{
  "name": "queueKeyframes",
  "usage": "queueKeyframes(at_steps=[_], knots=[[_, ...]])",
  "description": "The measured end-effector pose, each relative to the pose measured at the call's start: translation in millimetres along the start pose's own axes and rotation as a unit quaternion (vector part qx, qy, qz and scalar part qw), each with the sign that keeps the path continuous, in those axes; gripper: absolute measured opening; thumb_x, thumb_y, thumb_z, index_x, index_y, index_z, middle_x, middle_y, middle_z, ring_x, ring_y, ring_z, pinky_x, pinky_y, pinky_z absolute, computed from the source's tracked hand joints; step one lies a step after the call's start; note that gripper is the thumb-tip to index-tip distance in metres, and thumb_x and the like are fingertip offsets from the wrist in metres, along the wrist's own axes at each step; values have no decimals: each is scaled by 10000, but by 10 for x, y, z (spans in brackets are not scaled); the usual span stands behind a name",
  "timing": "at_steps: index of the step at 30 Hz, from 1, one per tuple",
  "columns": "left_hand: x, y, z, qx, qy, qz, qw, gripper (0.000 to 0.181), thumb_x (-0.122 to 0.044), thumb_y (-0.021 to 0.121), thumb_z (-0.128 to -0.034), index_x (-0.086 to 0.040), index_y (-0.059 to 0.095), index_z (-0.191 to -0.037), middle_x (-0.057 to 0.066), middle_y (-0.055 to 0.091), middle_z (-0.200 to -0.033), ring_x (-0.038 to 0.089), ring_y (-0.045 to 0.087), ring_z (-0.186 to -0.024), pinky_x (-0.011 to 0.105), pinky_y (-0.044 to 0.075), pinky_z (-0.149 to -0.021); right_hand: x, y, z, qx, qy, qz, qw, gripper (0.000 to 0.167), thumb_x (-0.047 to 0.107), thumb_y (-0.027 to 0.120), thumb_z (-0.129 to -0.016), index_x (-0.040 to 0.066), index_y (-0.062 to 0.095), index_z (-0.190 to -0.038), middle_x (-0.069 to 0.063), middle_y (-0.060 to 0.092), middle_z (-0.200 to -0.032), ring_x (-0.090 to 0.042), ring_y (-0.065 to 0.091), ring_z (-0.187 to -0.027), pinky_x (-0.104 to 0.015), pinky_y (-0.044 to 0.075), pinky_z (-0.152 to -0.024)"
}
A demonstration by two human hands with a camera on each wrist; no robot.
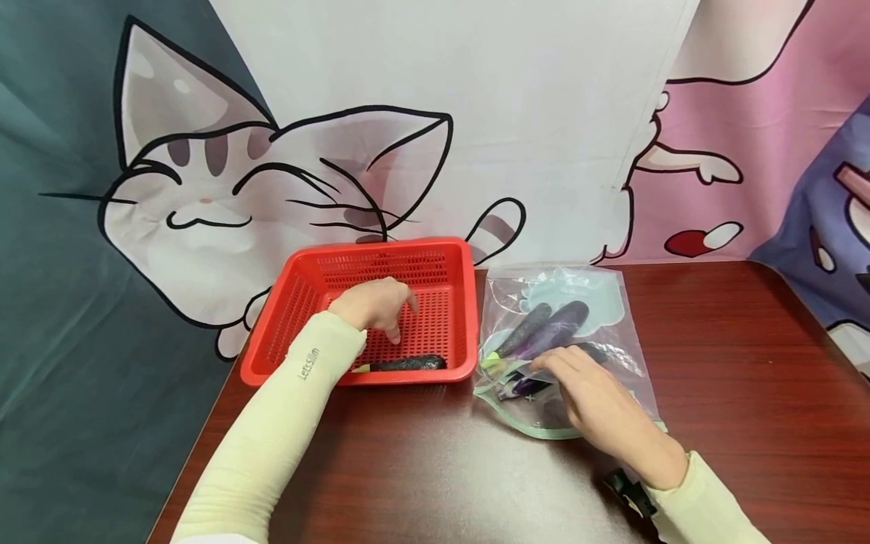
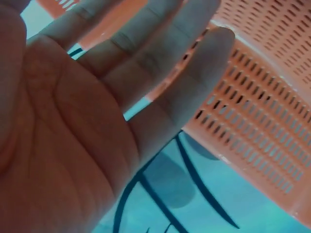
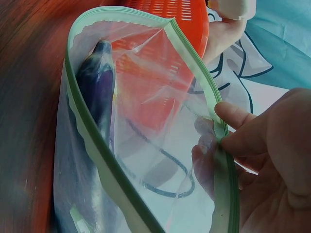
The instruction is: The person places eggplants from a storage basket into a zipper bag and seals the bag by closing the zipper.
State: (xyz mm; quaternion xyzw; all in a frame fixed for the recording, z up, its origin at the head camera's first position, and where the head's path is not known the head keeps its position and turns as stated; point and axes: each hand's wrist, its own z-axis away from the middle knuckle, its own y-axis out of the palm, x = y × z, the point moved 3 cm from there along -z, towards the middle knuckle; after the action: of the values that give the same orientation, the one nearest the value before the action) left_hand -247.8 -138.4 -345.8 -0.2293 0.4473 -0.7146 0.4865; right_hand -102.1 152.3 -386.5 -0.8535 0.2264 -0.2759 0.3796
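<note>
Head: left hand [image 1: 378, 304], loose-fingered, over slotted basket [image 1: 431, 321]; right hand [image 3: 279, 153] pinches filmy bag [image 1: 621, 359] by green rim [image 3: 227, 194].

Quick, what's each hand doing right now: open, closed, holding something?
Left hand: open, holding nothing, over the red basket.
Right hand: closed, pinching the green rim of the clear bag.

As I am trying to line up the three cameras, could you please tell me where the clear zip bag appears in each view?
Head: the clear zip bag lies right of centre, beside the red basket.
Left wrist: not in this picture.
Right wrist: it fills the left and middle, its green rim pinched by the right hand.
Shared landmark: the basket shows in all three.
</note>
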Motion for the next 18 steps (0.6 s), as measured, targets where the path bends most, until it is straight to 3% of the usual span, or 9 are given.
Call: queueKeyframes(at_steps=[4, 8, 12, 18], knots=[[32, 70, -56, 271, 53, 65, 9996, 679, -139, 901, -730, -138, 631, -1353, 21, 662, -887, 160, 630, -831, 401, 515, -897, 7, -2, -3, -22, -29, 5, 10000, 391, -147, 486, -815, 76, 651, -1092, 13, 647, -1094, -156, 589, -967, -278, 458, -834], [55, 132, -88, 421, -21, 89, 9991, 709, -130, 917, -695, -164, 639, -1347, 66, 678, -1115, 226, 646, -1024, 440, 516, -930, 12, -10, -10, -73, -40, 31, 10000, 408, -153, 485, -803, 78, 653, -1095, 16, 648, -1098, -161, 592, -969, -287, 465, -834], [66, 182, -108, 523, -83, -19, 9986, 698, -154, 932, -675, -195, 663, -1318, 96, 597, -1363, 296, 569, -1237, 486, 486, -988, 13, -11, -12, -97, -58, 35, 9999, 412, -158, 493, -798, 79, 652, -1095, 21, 649, -1095, -158, 592, -964, -290, 472, -830], [60, 251, -156, 675, 114, -150, 9975, 675, -227, 953, -659, -192, 684, -1277, 57, 621, -1311, 260, 574, -1213, 461, 491, -977, 16, -9, -8, -79, -50, 41, 9999, 409, -163, 503, -800, 79, 653, -1093, 23, 646, -1082, -151, 593, -958, -281, 470, -826]])
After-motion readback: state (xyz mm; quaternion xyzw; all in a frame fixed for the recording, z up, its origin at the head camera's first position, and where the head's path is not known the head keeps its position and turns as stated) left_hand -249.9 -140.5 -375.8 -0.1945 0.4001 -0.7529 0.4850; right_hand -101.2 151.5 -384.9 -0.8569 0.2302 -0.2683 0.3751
